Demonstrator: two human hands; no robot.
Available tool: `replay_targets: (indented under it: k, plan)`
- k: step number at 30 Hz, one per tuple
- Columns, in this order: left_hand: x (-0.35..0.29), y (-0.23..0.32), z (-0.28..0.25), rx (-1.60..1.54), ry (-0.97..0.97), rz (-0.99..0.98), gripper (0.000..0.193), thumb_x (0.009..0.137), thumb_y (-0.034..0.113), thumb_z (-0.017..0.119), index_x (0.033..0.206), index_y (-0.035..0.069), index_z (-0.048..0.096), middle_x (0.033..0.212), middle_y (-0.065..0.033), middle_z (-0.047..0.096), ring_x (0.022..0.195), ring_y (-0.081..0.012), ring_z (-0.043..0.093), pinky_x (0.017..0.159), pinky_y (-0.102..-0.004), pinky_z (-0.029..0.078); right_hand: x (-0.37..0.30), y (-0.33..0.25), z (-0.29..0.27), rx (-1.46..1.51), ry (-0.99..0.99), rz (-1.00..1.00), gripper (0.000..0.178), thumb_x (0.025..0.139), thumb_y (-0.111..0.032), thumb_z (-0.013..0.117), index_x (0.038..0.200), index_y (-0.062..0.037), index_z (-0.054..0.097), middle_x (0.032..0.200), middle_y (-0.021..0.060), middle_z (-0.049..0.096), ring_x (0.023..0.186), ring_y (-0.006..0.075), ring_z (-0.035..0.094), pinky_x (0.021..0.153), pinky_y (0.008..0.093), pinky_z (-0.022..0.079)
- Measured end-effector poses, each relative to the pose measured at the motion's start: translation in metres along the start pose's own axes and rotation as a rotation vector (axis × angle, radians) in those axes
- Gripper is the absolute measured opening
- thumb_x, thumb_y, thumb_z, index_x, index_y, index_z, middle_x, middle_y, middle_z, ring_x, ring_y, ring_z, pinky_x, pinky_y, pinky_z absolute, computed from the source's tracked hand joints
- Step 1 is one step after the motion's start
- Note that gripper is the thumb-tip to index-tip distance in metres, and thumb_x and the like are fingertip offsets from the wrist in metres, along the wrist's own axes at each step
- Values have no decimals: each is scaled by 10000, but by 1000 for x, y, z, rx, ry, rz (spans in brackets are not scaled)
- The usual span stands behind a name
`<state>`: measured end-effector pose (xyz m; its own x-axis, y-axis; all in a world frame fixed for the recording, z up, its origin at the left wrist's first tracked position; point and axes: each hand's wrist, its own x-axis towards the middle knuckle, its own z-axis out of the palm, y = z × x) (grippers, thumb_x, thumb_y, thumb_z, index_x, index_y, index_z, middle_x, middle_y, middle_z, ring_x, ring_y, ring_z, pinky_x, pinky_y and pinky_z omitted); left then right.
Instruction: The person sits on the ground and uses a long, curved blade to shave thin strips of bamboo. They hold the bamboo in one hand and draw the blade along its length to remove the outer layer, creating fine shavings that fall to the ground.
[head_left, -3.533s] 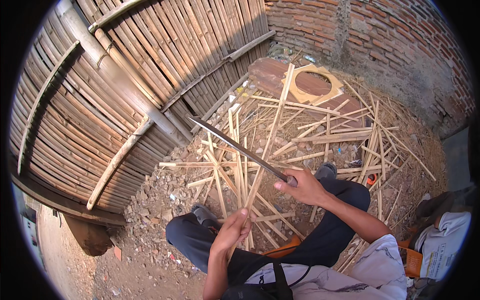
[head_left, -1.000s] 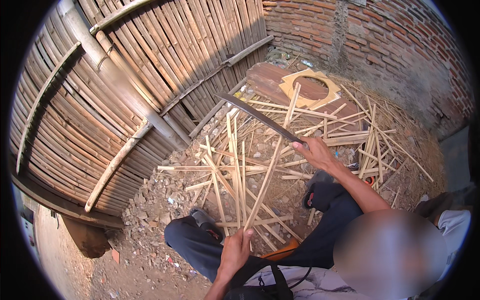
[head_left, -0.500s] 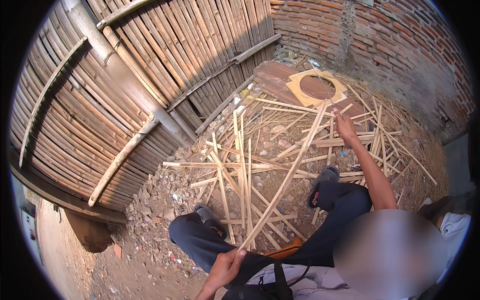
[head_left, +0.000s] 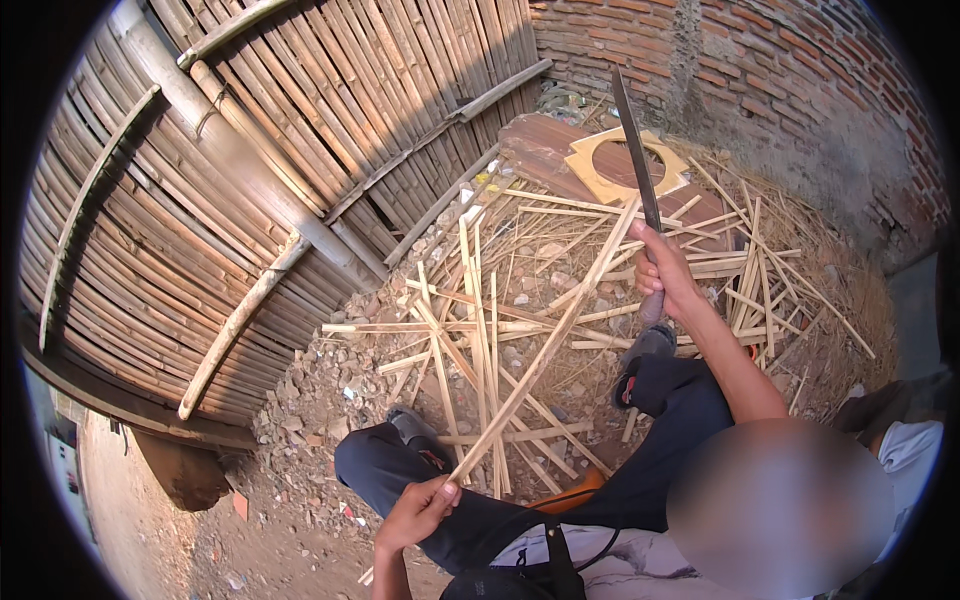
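Note:
My left hand (head_left: 420, 508) is closed around the near end of a long pale bamboo strip (head_left: 545, 357), which slants up and away from my lap. In my right hand (head_left: 668, 268) is the handle of a machete (head_left: 633, 140), its long dark blade pointing up and away. The thumb of that hand lies beside the strip's far end; whether it touches cannot be told. Between and beyond my feet, many more cut strips (head_left: 487, 350) lie crossed over one another. Part of an orange object (head_left: 575, 492) shows below the held strip, next to my leg.
A bamboo slat wall (head_left: 330, 110) rises on the left, with a brick wall (head_left: 790, 90) at the far right. Near their corner lies a brown board (head_left: 535, 150) under a yellowish panel (head_left: 580, 165) with a round hole. Stones and rubble (head_left: 300, 430) cover the ground.
My right hand has come nearer and left, and the machete has turned so its blade shows broadside and more upright. My left hand and the strip's near end have shifted slightly left.

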<state>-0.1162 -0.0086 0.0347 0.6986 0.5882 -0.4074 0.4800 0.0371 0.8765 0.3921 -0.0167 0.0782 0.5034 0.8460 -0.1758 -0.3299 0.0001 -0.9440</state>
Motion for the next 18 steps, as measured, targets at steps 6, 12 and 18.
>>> replay_targets:
  k: [6,12,18]
  plan:
    - [-4,12,-20,-34,-169,-121,382,1150,296,461,986,10,655,680,-24,578,614,-117,564,620,-309,497,-18,-6,34,75,-16,-74,274,1007,-295,726,1093,-100,554,569,-78,408,409,38,351,422,245,312]
    - [-2,15,-37,169,-223,-90,352,1140,309,477,1122,-1,643,832,-87,723,809,-162,715,723,-314,555,-22,-4,41,-30,-35,-212,310,966,-223,779,1104,-51,562,582,-72,446,422,33,392,413,239,317]
    - [14,54,-20,218,27,135,303,1054,237,659,1222,-14,628,1001,-144,770,941,-219,751,796,-344,587,-25,1,45,-75,-53,-286,341,952,-231,801,1098,-29,568,593,-64,474,432,38,424,406,238,327]
